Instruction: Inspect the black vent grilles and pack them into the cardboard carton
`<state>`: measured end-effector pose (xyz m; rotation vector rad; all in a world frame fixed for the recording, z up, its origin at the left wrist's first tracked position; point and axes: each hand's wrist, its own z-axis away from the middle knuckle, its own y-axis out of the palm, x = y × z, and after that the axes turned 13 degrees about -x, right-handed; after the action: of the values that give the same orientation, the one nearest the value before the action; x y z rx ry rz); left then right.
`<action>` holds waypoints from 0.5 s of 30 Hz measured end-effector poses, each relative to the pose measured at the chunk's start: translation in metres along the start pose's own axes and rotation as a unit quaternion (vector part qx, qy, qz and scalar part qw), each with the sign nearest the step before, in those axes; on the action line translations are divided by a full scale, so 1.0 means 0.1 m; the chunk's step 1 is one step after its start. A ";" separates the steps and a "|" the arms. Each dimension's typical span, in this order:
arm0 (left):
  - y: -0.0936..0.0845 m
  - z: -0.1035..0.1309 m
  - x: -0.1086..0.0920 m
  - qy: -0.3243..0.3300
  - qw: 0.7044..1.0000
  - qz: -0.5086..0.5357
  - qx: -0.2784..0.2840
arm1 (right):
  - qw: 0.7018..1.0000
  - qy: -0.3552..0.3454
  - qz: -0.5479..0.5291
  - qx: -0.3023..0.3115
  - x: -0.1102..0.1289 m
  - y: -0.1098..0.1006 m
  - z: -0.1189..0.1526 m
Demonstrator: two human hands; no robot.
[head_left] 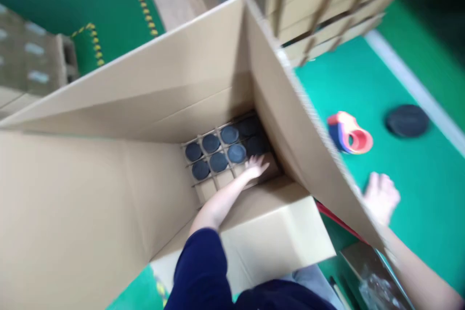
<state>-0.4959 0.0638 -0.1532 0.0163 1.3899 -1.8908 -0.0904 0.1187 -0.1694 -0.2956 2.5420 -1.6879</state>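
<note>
A large open cardboard box [196,58] fills the middle of the view. At its bottom is a cardboard divider grid holding several dark round items [237,153]. The front row of cells shows bare cardboard. My left hand [256,167] reaches down inside, fingers spread over the grid near the box's right side, with nothing visible in it. Outside the right flap, my right hand [381,197] is above the green floor; its fingers look bent and blurred, and the flap hides part of it.
A red and blue tape dispenser [350,134] and a black round object [407,120] lie on the green floor at right. Stacked cardboard [319,5] stands behind the box, more cartons [32,58] at far left. Clear plastic [378,290] lies at lower right.
</note>
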 end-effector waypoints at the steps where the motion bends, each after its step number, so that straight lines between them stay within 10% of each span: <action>1: -0.13 0.22 -0.02 0.027 1.000 -0.009 0.012 | 1.000 0.017 -0.007 0.005 0.03 -0.07 0.02; 4: -0.40 0.78 -0.05 0.121 0.992 -0.038 0.002 | 0.995 0.053 -0.062 0.056 0.12 -0.18 -0.04; 10: -0.04 1.90 -0.49 0.256 0.890 0.103 -0.363 | 0.956 0.119 -0.224 0.150 0.07 -0.34 -0.24; 15: 0.90 2.65 -1.27 0.320 0.914 0.109 -0.222 | 0.921 0.122 -0.351 0.121 -0.09 -0.94 0.57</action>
<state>-0.2444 -0.0897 -0.0640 0.5879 2.1318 -1.3904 -0.0604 0.0336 -0.1054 -1.1549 2.5075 -2.3757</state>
